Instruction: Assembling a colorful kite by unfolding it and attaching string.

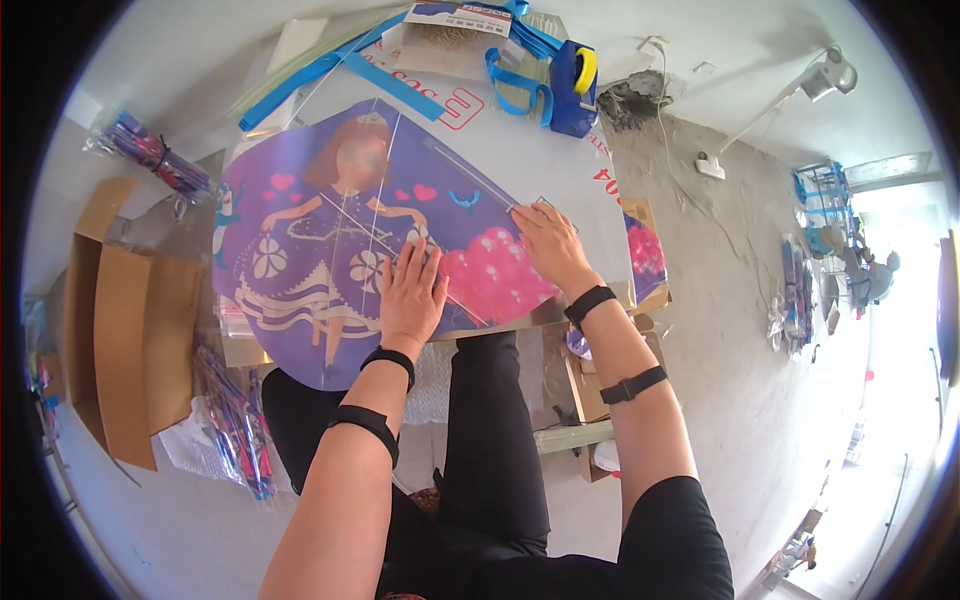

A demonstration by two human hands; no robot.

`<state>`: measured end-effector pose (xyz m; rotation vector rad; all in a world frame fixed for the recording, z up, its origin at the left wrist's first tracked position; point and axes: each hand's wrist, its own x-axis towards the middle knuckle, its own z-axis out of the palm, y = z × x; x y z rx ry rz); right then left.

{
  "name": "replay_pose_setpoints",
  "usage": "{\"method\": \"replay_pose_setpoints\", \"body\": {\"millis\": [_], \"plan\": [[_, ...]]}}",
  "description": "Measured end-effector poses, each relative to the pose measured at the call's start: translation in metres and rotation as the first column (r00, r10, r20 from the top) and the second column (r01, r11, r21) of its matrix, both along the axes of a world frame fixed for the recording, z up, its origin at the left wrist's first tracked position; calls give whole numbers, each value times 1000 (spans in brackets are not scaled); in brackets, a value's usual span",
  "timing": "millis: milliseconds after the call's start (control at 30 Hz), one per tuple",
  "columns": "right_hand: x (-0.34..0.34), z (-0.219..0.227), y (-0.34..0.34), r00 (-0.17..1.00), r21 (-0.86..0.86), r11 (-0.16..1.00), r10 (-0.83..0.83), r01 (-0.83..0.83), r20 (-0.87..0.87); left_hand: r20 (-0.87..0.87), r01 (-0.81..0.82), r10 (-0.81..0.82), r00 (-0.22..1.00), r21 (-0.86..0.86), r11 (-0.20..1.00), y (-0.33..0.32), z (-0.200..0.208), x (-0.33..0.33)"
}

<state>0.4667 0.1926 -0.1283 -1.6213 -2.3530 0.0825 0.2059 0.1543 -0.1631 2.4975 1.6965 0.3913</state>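
Observation:
A purple kite [335, 255], printed with a princess in a wide gown, hearts and a pink bunch of shapes, lies spread on the white board [560, 165] in front of me. Thin pale rods cross its middle, and another rod [460, 172] runs along its upper right edge. My left hand [412, 295] rests flat on the kite beside the gown, fingers apart. Over at the right edge, my right hand [553, 245] has its fingers stretched out, their tips touching the kite near that rod's lower end. Whatever lies beneath the fingers is hidden.
At the board's far side are a blue tape dispenser [574, 90], blue ribbon [400, 88] and a clear bag with a header card [460, 18]. An open cardboard box [150, 330] stands left. Plastic-wrapped bundles [150, 155] lie nearby. A grey wall [700, 270] rises at right.

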Motion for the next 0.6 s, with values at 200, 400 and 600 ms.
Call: {"method": "replay_pose_setpoints", "body": {"millis": [200,400,600], "plan": [[-1,-5,1,998,3,999,-40,41,-53,15,3,-3,1000,11,1000,1,0,0],[1,-4,-2,999,-6,999,-51,51,-7,11,-3,3,1000,-5,1000,0,-1,-1],[33,-3,-36,998,-10,998,-57,57,-22,26,-7,7,1000,19,1000,1,-1,2]]}}
